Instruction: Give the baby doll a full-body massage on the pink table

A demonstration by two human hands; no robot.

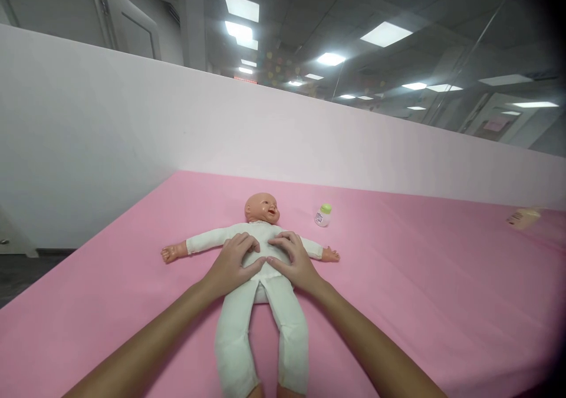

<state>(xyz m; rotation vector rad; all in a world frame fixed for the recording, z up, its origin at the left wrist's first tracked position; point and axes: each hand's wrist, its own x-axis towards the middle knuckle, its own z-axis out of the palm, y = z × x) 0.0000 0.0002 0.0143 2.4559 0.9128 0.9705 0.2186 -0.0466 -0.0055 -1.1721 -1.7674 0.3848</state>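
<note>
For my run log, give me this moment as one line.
left hand: on doll torso | right hand: on doll torso | bottle: beside doll head

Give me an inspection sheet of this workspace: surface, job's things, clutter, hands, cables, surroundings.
Surface: pink sheet, smooth.
Job's things: doll in a white suit, on its back, arms spread.
Clutter: small bottle with a green cap beside the doll's head; blurred pale object at the far right edge.
Hands: left hand and right hand rest flat on the doll's torso, fingers spread.
Cables: nothing seen.
Surroundings: white partition wall, ceiling lights above.
</note>
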